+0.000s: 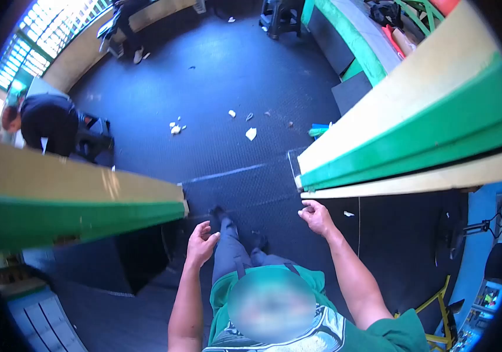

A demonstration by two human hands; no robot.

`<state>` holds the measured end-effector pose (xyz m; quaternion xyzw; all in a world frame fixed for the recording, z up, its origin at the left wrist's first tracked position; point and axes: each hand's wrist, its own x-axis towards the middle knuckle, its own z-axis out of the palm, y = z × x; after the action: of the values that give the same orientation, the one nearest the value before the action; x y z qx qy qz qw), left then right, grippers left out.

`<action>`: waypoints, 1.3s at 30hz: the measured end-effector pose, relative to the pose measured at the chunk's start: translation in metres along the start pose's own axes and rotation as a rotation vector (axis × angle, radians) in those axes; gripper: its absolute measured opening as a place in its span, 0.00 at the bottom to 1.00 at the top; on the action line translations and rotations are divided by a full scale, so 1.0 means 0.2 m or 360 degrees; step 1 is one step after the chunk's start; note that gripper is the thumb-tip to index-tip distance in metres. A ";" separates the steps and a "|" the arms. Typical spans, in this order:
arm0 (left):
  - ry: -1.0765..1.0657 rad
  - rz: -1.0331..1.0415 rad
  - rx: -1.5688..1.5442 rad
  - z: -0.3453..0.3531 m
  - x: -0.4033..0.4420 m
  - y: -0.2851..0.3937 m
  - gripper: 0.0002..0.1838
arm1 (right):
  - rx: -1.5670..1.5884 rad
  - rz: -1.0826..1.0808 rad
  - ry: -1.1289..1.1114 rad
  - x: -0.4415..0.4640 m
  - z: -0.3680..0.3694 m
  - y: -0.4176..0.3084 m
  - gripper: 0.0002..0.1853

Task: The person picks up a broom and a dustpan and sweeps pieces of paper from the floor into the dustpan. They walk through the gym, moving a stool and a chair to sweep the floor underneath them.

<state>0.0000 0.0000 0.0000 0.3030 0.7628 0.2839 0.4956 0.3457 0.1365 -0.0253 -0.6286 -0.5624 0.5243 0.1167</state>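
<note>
My left hand (203, 242) hangs in front of me with loosely bent fingers, the thumb apart and nothing held. It is nearest to the end of the cream-and-green half wall (87, 211) on the left. My right hand (317, 218) is raised beside the end of the other cream-and-green half wall (409, 135); its fingers are loosely curled, with no object visible in them. Whether its fingertips touch that wall I cannot tell. Between the two walls is a gap with black textured flooring (251, 190), and my legs are in front of it.
Beyond the gap, scraps of white litter (251, 134) lie on the dark floor. A person in dark clothing (51, 120) bends over at left, and another person's leg (126, 32) shows at the back. A black stool (280, 17) stands far off. A yellow metal frame (441, 311) is at lower right.
</note>
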 end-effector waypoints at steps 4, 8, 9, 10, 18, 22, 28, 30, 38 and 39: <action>-0.0081 -0.0064 0.0049 -0.20 0.45 0.20 0.31 | 0.0141 0.0018 0.0230 0.26 0.04 -0.16 0.21; -0.0320 -0.0100 0.0091 -0.19 0.90 0.42 0.31 | 0.0117 0.0136 0.0412 0.41 -0.05 -0.29 0.21; -0.0378 -0.0122 0.0183 -0.21 1.01 0.53 0.31 | 0.0183 0.0088 0.0487 0.48 -0.05 -0.33 0.21; -0.0424 -0.0032 0.0247 -0.20 1.12 0.66 0.31 | 0.0302 0.0173 0.0471 0.54 -0.09 -0.45 0.22; -0.0887 0.0339 0.0716 -0.08 1.77 1.39 0.32 | 0.0473 0.0174 0.0834 0.83 -0.18 -0.70 0.24; -0.1071 0.0420 0.0792 0.17 2.01 1.66 0.32 | 0.0667 0.0254 0.0924 0.99 -0.22 -0.69 0.25; -0.1313 0.0530 0.1002 0.58 2.37 2.05 0.32 | 0.0863 0.0437 0.1072 1.43 -0.39 -0.64 0.26; -0.1370 0.0544 0.1082 0.66 2.50 2.19 0.32 | 0.0812 0.0491 0.1055 1.63 -0.50 -0.65 0.26; -0.1405 0.0696 0.0822 0.96 3.03 2.81 0.30 | 0.0705 0.0362 0.1297 2.31 -1.24 -0.85 0.26; -0.1385 0.0658 0.0809 1.02 3.16 2.83 0.29 | 0.0707 0.0381 0.1356 2.38 -1.33 -0.82 0.26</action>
<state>0.0861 0.8678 -0.0234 0.6465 0.4563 0.0303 0.6107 0.3731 0.7045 -0.0431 -0.8072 -0.2631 0.3378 0.4063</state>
